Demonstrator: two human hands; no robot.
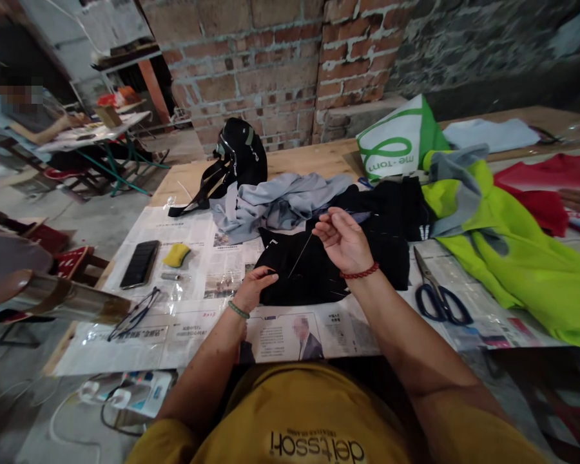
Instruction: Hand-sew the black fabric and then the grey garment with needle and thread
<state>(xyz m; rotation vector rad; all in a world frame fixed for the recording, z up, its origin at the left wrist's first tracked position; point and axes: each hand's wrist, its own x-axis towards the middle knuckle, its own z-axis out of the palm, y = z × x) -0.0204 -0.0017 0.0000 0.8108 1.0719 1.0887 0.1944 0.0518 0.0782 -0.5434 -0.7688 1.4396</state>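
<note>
Step in hand: hand-sewing, as it looks; a thin thread [300, 255] stands taut and slanting between the black garment [314, 278] and the raised fingers, which suggests a stitch being drawn through.
Left hand: the thumb and fingers of the left hand [252, 289] pinch the garment's near left edge.
Right hand: lifted over the cloth, the right hand [345, 243] has its thumb and fingertips pressed together on the thread's upper end; whether a needle is there is too small to tell.
Black garment: lies on the table in front of the person, with small white marks on it.
Next pull: would seem to call for steady tension, with the cloth pinned by the left hand so that it does not pucker.
Near the work: grey fabric [290, 203] bunched behind the garment; scissors [439, 298] to the right, blades ajar; smartphone [140, 263] and yellow sponge [176, 254] to the left.
Table: wood [186, 177] under newspaper sheets [188, 335]; a lime-yellow garment [502, 258] spreads at the right, a white-and-green bag [391, 151] behind it.
Room: brick wall [261, 71] ahead; at far left, a co-worker [38, 129] sits at another table [94, 134].
</note>
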